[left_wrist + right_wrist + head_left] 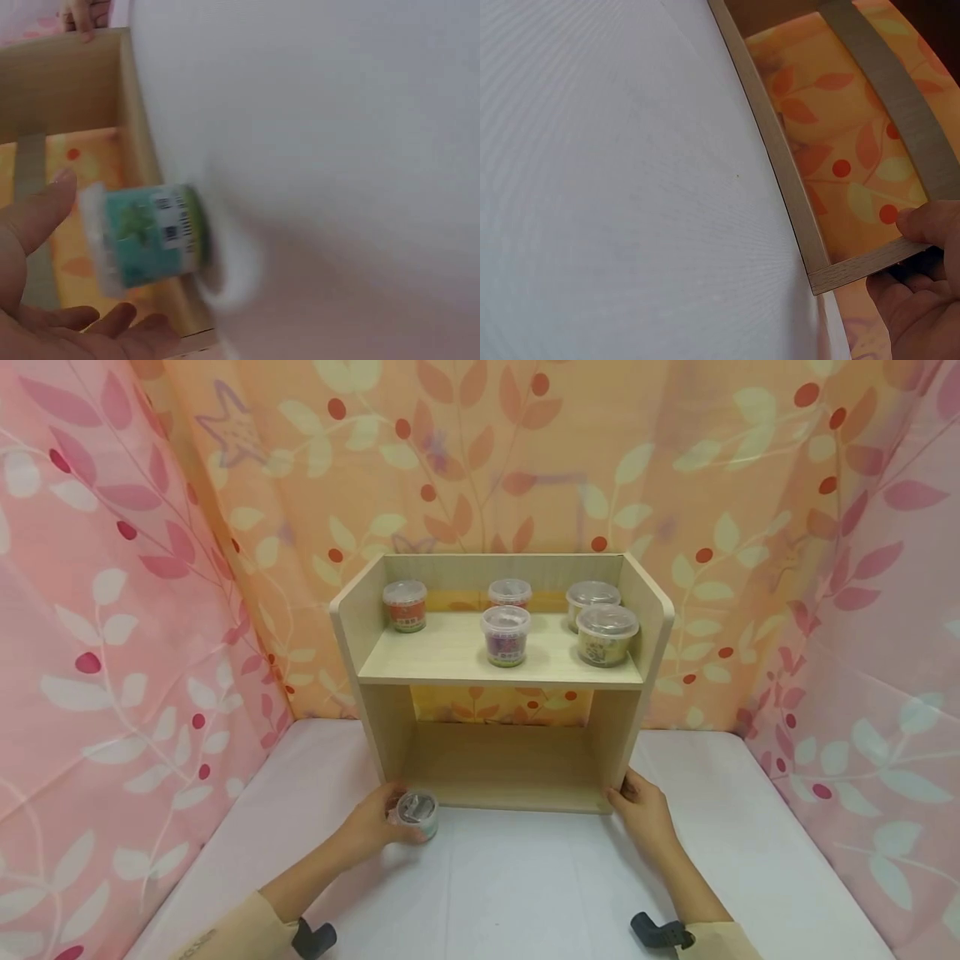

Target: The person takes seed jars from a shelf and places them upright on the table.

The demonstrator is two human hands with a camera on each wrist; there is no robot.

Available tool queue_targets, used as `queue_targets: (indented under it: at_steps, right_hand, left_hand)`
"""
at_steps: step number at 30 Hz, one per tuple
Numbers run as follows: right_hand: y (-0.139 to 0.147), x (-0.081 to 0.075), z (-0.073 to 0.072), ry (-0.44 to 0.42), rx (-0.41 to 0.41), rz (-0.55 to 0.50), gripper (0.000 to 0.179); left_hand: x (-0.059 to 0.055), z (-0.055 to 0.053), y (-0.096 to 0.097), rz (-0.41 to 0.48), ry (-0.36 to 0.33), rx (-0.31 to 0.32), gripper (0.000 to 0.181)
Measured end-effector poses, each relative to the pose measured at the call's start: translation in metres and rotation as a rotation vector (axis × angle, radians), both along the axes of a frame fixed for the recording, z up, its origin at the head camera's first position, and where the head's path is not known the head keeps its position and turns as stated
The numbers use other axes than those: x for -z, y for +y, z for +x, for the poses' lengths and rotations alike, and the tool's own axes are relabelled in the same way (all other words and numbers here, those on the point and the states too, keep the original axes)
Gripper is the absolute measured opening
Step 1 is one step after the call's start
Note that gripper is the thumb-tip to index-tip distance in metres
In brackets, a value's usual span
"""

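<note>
Legible text: none. Tub [142,262], beside the left hand [378,818]: teal label bearing a white panel [168,222] with dark characters, blurred. Red-labelled tub [406,613], on the shelf [442,652] above and beyond the left hand: pale characters, too small. Purple-labelled tub [506,642], farther right from that hand: likewise. Yellowish tub [606,642], above and beyond the right hand [647,817]: dark marks, unclear. Left sleeve [238,931], behind the left hand: dark lettering, indistinct.

Closed in behind by orange leaf-printed fabric [750,427], flanked on either side by pink leafy fabric [862,652]; furnished below with a white-covered worktop [510,893], softly lit.
</note>
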State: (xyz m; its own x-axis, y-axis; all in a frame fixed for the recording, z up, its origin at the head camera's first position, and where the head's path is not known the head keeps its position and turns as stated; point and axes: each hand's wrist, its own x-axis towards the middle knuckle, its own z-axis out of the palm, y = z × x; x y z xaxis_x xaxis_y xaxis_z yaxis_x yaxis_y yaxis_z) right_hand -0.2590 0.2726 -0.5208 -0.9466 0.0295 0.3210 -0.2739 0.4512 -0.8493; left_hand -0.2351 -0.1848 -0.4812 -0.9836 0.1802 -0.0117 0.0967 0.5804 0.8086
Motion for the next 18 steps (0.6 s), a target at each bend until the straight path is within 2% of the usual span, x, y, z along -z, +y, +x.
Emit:
queue_targets:
  at_steps: [2, 5, 10, 13, 16, 18]
  right_hand:
    - [0.0, 0.0, 0.0, -0.002, 0.001, -0.001, 0.055]
    - [0.0, 0.001, -0.001, -0.003, 0.004, -0.002, 0.056]
    - [0.001, 0.004, -0.001, -0.009, 0.004, 0.003, 0.056]
    - [0.002, 0.006, -0.001, -0.005, 0.002, -0.002, 0.056]
    - [0.002, 0.006, -0.002, 0.001, -0.006, -0.011, 0.056]
    - [0.002, 0.006, -0.002, 0.004, -0.008, -0.017, 0.055]
  left_hand:
    - [-0.014, 0.002, -0.002, -0.044, 0.017, 0.009, 0.096]
    - [-0.042, 0.01, 0.0, -0.071, 0.029, 0.042, 0.1]
    - [-0.102, 0.027, 0.01, -0.035, 0.015, 0.111, 0.1]
    - [-0.138, 0.037, 0.017, -0.007, 0.017, 0.122, 0.099]
    - [-0.171, 0.04, 0.022, 0.005, 0.056, 0.132, 0.097]
    - [-0.19, 0.039, 0.024, 0.018, 0.093, 0.131, 0.097]
